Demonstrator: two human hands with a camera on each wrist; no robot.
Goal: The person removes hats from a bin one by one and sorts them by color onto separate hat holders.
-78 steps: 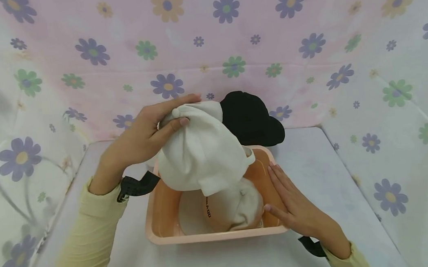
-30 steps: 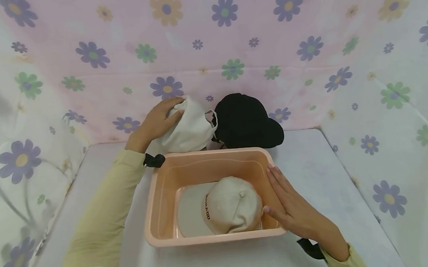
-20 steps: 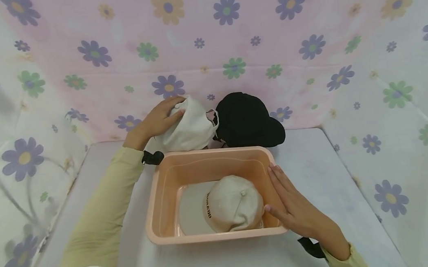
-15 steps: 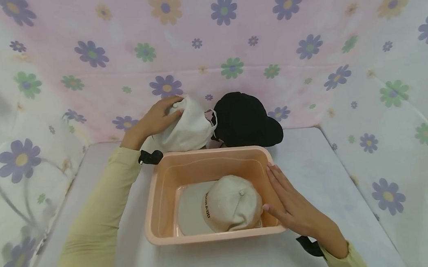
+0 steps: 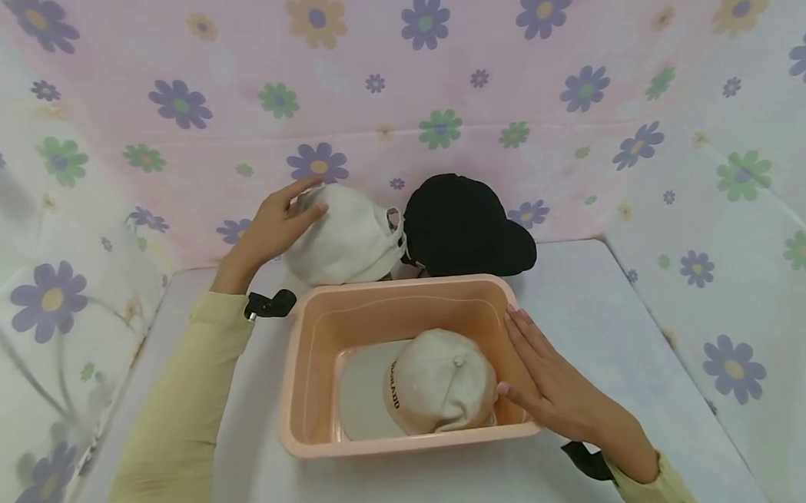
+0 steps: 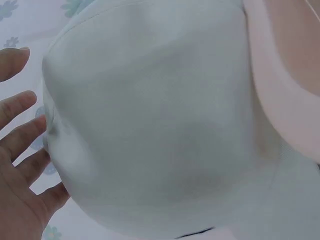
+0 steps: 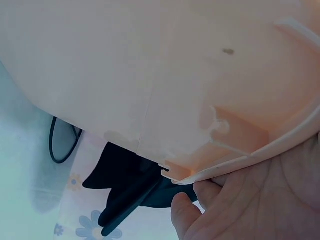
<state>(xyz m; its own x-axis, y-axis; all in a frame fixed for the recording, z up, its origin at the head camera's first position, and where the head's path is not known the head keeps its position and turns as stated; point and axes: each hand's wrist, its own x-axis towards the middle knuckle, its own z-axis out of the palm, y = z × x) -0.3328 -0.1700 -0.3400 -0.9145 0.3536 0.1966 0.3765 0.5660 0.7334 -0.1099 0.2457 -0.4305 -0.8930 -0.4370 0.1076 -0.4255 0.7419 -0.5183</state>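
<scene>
My left hand (image 5: 263, 233) is at the left side of a white cap (image 5: 347, 236), behind the basin. In the left wrist view the fingers of the left hand (image 6: 22, 175) are spread along the edge of the white cap (image 6: 150, 115), some seeming to touch it, none curled round it. My right hand (image 5: 567, 395) rests with straight fingers on the right rim of a peach plastic basin (image 5: 408, 442). Inside the basin lies a beige cap (image 5: 438, 380), brim to the left, with dark lettering above the brim.
A black cap (image 5: 460, 229) stands right of the white one, brim to the right. Flowered cloth (image 5: 394, 106) hangs behind and at both sides of the pale table (image 5: 580, 310). Black straps (image 5: 271, 303) are at both wrists.
My left hand carried the white cap from over the basin to behind it, beside the black cap. It has since let go and shifted left. The right hand stayed on the rim.
</scene>
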